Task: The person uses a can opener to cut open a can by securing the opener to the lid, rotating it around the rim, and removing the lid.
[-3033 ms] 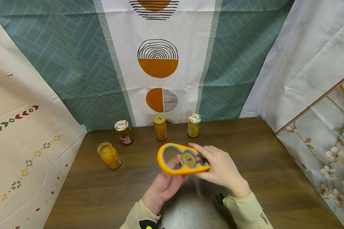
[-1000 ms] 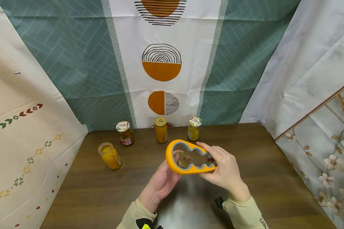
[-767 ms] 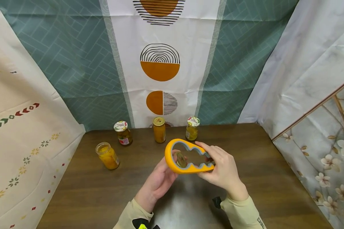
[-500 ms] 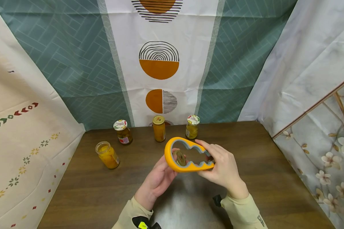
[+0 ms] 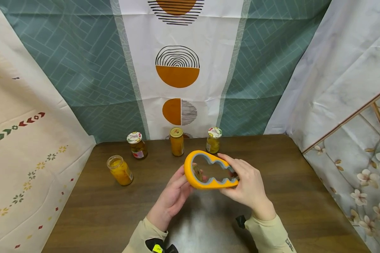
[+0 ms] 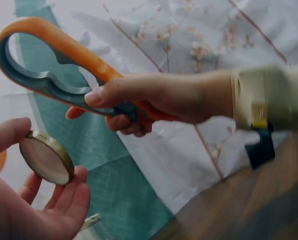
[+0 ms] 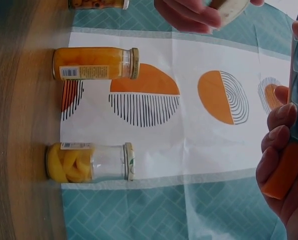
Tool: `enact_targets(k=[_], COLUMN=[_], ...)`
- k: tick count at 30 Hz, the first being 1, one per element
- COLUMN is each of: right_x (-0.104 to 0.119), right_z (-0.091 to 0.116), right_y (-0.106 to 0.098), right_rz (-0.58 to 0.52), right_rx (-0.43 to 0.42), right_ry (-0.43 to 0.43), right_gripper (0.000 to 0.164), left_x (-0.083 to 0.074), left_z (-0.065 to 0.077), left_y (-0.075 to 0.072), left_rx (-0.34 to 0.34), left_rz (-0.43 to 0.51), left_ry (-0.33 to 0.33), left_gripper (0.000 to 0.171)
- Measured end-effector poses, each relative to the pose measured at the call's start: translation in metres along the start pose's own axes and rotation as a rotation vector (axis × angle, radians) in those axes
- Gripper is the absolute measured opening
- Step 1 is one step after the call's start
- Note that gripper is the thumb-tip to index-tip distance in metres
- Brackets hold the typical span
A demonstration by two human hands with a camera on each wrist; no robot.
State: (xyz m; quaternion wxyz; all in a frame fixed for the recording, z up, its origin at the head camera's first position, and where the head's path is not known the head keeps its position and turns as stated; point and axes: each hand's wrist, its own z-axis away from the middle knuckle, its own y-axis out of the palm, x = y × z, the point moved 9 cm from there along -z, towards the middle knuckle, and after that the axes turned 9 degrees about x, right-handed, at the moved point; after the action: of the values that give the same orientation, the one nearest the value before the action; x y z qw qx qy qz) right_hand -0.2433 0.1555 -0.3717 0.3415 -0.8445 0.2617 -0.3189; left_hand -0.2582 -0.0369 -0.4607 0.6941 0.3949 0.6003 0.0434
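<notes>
In the head view my left hand [image 5: 174, 195] pinches a round gold jar lid [image 6: 46, 157] by its edge, thumb on one side and fingertips on the other. The lid is tilted, its pale inside showing in the left wrist view. My right hand [image 5: 248, 182] grips the narrow end of an orange jar opener [image 5: 188, 170] with a grey scalloped inner edge. In the left wrist view the lid is apart from the opener; in the head view it shows through the opener's wide loop. An uncapped glass jar [image 5: 121, 172] of yellow-orange fruit stands on the table to the left.
Along the back of the brown table [image 5: 107, 214] stand three lidded jars: a dark one [image 5: 138, 149] at left, an orange one [image 5: 177, 144] in the middle and a yellow-green one [image 5: 213, 144] at right. A patterned cloth [image 5: 98, 70] hangs behind them.
Three seconds ago the lid lay face up between the opener's scalloped edges. It has since turned on edge and shifted left with my left hand, while the opener has moved slightly right and up.
</notes>
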Motion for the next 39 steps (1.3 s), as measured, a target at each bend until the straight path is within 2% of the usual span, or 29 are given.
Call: enact_targets(k=[3, 10, 14, 20, 24, 27, 29, 35, 39], right_x=[0.001, 0.001, 0.001, 0.002, 0.002, 0.003, 0.003, 0.002, 0.002], right_z=[0.0, 0.002, 0.002, 0.001, 0.001, 0.001, 0.001, 0.001, 0.0], right_y=[0.0, 0.0, -0.001, 0.0, 0.0, 0.001, 0.001, 0.001, 0.001], right_rz=[0.001, 0.007, 0.006, 0.007, 0.003, -0.001, 0.0, 0.02, 0.023], right_rx=[-0.003, -0.003, -0.004, 0.003, 0.0, -0.001, -0.001, 0.005, 0.01], right_ry=[0.001, 0.003, 0.001, 0.002, 0.001, -0.003, -0.006, -0.004, -0.013], right_gripper=[0.08, 0.081, 0.081, 0.081, 0.08, 0.08, 0.08, 0.08, 0.08], left_x=[-0.004, -0.013, -0.018, -0.029, -0.04, -0.049, -0.057, -0.082, -0.089], left_z=[0.002, 0.015, 0.023, 0.039, 0.055, 0.07, 0.08, 0.112, 0.131], left_y=[-0.007, -0.03, -0.045, -0.073, -0.096, -0.115, -0.127, -0.154, -0.168], left_rx=[-0.048, -0.161, -0.212, -0.269, -0.316, -0.375, -0.423, -0.563, -0.616], left_rz=[-0.119, -0.357, -0.45, -0.546, -0.607, -0.672, -0.751, -1.065, -1.165], left_ry=[0.022, 0.017, 0.014, -0.025, -0.041, -0.044, -0.039, -0.019, -0.025], left_gripper=[0.043, 0.043, 0.044, 0.047, 0.047, 0.048, 0.049, 0.055, 0.055])
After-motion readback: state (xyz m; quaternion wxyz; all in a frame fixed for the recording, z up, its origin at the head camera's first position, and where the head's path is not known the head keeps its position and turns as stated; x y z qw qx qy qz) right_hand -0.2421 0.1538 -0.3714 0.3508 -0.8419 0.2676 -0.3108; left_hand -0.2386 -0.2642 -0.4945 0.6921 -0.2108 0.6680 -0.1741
